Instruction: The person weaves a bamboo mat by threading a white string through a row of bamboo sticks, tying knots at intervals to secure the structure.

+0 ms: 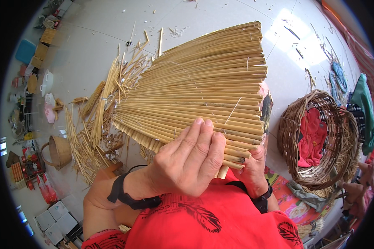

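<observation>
The work in hand is the holding and aligning of a flat fan-shaped panel of straw stalks (195, 91), which occupies the centre of the view and spreads from 9 o'clock round to 2 o'clock above the hands. The left hand (187, 162) lies palm-down over the panel's lower edge, fingers extended and close together, pressing the stalks flat rather than curling round them. The right hand (251, 166), at 4 o'clock from the left hand, sits under the same edge; its fingers are mostly hidden behind the stalks, so their exact closure cannot be told, though the hand appears to support the panel from below. Both wrists carry black straps. The step is judged to be the seating of the lower stalks against their neighbours. The next move calls for steady counter-pressure between both hands, so that the cut ends stay level and no stalk slips out of the row. Loose straw (91, 137) lies on the floor at 9 o'clock, a small basket (59, 152) beyond it, and a large wicker basket (316, 137) holding red cloth stands at 3 o'clock.
</observation>
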`<state>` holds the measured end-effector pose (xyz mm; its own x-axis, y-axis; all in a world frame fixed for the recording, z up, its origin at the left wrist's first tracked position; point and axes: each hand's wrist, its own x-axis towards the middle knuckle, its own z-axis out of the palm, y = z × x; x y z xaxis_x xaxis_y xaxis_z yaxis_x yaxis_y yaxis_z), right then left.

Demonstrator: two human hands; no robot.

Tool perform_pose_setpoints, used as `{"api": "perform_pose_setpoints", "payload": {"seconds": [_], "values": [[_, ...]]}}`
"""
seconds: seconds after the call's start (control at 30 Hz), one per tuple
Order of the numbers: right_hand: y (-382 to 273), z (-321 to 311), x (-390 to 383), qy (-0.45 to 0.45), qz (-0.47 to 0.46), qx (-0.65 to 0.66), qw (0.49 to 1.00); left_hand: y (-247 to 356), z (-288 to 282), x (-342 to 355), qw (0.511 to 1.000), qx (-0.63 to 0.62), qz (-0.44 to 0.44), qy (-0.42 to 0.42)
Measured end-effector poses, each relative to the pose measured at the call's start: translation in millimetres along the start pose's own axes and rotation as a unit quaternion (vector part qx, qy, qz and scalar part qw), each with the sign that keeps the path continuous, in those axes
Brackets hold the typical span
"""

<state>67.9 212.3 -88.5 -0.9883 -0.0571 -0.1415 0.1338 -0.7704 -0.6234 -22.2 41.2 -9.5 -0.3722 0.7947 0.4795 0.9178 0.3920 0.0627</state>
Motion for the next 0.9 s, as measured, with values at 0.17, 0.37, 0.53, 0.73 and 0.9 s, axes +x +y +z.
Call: {"api": "perform_pose_setpoints", "payload": {"seconds": [0.17, 0.37, 0.53, 0.73, 0.9], "values": [[-2.9, 2.8, 5.8, -0.014, -0.052, 0.03, 0.998, 0.0, -0.4, 0.9, 1.0, 0.005, 0.002, 0.002], [-5.6, 0.9, 6.9, -0.016, -0.051, 0.015, 0.998, 0.2, -1.4, 1.7, 1.0, 0.0, 0.002, -0.002], [-5.3, 4.6, 10.7, -0.027, -0.066, 0.033, 0.997, -4.6, 0.5, -0.6, 1.0, 0.017, 0.025, 0.009], [-1.2, -0.6, 11.2, -0.033, -0.07, 0.031, 0.997, -4.8, -1.1, 0.8, 1.0, 0.012, 0.021, -0.008], [-2.5, 4.9, 11.3, 0.011, -0.068, -0.002, 0.998, -5.2, -0.9, -1.3, 0.999, 0.021, 0.024, -0.007]]}}
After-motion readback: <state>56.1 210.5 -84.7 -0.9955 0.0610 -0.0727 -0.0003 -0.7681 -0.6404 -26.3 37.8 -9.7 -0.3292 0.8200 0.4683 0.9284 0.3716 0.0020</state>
